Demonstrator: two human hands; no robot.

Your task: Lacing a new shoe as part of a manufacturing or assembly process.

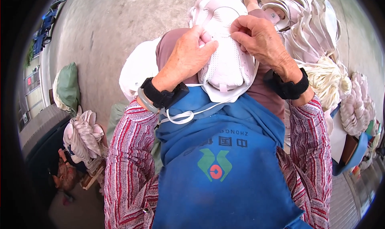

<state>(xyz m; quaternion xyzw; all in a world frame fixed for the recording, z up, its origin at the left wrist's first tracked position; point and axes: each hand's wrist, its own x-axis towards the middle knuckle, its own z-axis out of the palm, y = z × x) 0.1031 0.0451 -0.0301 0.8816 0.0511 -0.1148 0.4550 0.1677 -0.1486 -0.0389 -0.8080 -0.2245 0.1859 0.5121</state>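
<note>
A pale pink and white shoe upper (224,64) lies over my lap, its heel end toward me. My left hand (188,54) is at its left edge, thumb and forefinger pinched together. Across from it, my right hand (260,40) is also closed in a pinch above the upper's right side. Whatever is between the fingertips of either hand is too fine to make out. A white shoelace (180,118) loops out from beside the upper onto my blue apron (216,201).
Stacked pale shoe uppers (311,32) and a bundle of cream laces (327,78) sit to my right. More bundled uppers (357,104) lie farther right. On the left are a green sack (68,88), another bundle of uppers (84,136) and a brown hen (66,175).
</note>
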